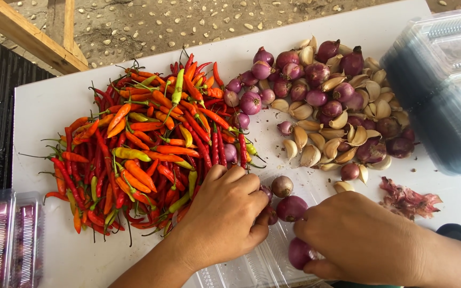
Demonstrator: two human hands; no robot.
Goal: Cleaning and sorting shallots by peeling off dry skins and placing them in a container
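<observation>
My left hand [224, 213] rests knuckles-up at the edge of a clear plastic clamshell box [262, 264], its fingers curled against shallots lying in the box; whether it grips one I cannot tell. My right hand [358, 240] is closed around a purple shallot [298, 253] inside the same box. Two more shallots [291, 208] lie between the hands. A big heap of red, orange and green chillies [140, 144] covers the left of the white table [54, 106]. A pile of shallots and garlic cloves [326, 106] lies at the upper right.
A stack of clear plastic boxes [444, 85] stands at the right edge. Filled clear boxes [6, 240] sit at the lower left. Loose shallot skins [406, 200] lie right of the hands. A wooden frame [33, 37] and pebbled ground lie beyond the table.
</observation>
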